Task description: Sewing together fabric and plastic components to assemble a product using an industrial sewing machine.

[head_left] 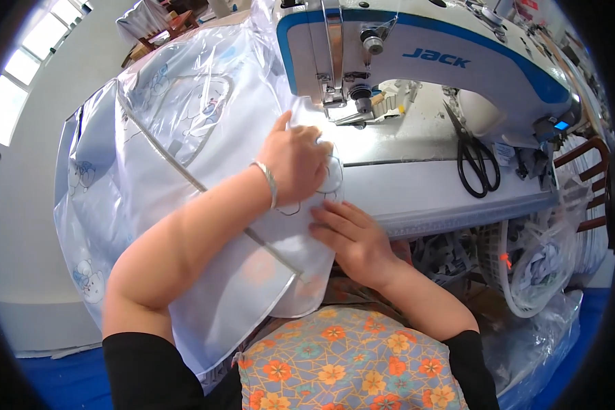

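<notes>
The white fabric (297, 236) lies on the desk (403, 188) before the sewing machine (430, 41). Left hand (295, 164) bends over it, pinching or not, I cannot tell; right hand's (362, 249) fingers rest extended. Uneven pulling could pucker it.

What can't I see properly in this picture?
In the head view:
Outlined figure on the smooth white cloth: partly hidden by the left hand.
Needle tip of the white-and-blue sewing machine: lost in bright glare.
Machine's top: cut off by the upper edge.
Bright white paned window: washed out, cut off by the dark lens rim.
</notes>
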A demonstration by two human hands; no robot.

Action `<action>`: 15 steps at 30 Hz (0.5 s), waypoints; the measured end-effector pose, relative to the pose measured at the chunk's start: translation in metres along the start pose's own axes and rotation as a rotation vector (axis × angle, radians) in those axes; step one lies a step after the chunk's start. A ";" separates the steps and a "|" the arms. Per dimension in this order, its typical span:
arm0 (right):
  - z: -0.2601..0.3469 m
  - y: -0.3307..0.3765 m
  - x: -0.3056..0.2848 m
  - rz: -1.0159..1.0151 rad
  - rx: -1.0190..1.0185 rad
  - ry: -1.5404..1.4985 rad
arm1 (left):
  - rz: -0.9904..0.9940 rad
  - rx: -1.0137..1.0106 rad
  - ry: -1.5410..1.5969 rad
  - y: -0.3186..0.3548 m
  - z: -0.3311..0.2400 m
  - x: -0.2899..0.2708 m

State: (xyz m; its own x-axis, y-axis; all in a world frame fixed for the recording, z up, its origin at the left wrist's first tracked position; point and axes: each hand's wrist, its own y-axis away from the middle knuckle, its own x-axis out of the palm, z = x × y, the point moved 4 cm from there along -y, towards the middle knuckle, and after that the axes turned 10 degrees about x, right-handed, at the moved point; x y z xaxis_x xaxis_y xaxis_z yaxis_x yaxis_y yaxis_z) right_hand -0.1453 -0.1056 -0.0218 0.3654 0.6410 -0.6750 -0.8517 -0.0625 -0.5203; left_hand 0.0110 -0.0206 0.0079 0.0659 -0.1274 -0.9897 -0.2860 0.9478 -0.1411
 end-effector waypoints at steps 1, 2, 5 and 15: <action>-0.004 0.000 -0.002 0.015 0.002 0.008 | -0.035 0.070 0.004 0.005 -0.009 -0.002; -0.008 -0.001 -0.003 0.024 0.028 -0.009 | -0.118 0.160 0.006 0.009 -0.018 -0.005; -0.002 0.007 -0.003 0.010 0.081 0.090 | -0.100 0.091 -0.134 0.008 -0.024 0.003; -0.007 0.019 -0.004 -0.040 -0.031 -0.053 | -0.089 0.059 -0.036 0.003 -0.023 0.007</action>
State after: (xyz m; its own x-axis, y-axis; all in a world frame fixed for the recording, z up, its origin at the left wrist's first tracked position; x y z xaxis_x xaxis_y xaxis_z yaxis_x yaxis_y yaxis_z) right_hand -0.1601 -0.1147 -0.0321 0.3777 0.6832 -0.6250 -0.8244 -0.0592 -0.5629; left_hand -0.0120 -0.0251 -0.0005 0.1228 -0.2020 -0.9717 -0.2208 0.9490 -0.2252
